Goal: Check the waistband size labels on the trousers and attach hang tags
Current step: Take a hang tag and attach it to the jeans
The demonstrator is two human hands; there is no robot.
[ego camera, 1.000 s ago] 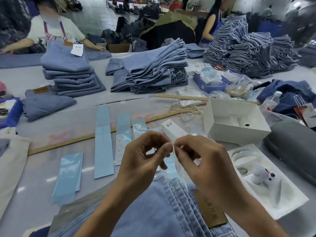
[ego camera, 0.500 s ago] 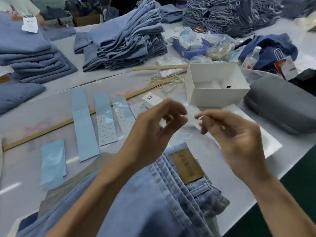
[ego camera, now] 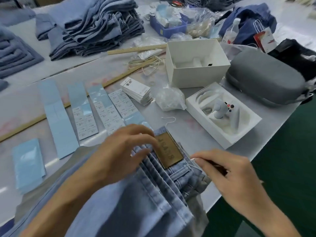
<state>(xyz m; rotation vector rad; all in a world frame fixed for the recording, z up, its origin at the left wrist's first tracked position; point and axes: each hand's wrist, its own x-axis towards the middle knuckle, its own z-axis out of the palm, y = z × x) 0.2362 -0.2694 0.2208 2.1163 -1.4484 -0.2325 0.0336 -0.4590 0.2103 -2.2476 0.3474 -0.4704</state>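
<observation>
1. Stack of light-blue denim trousers [ego camera: 119, 199] lies at the near edge of the pale grey bench [ego camera: 196, 124], waistbands pointing away from the person, brown leather-look waistband patch [ego camera: 168, 151] on top.
2. Left hand [ego camera: 123, 151] rests flat on the waistbands, fingers spread, gripping nothing, fingertips touching the patch's left edge.
3. Right hand [ego camera: 227, 177] is just right of the patch, thumb and forefinger pinched together; probably on a thread, too blurred to confirm.
4. Loose white string loop [ego camera: 168, 119] lies just beyond the waistband.
5. Stack of white card hang tags [ego camera: 136, 90] sits farther back, left of centre; left hand nearer.
6. Patch embossing and tag print unreadable; size stickers on pale blue backing strips [ego camera: 85, 115] likewise.
</observation>
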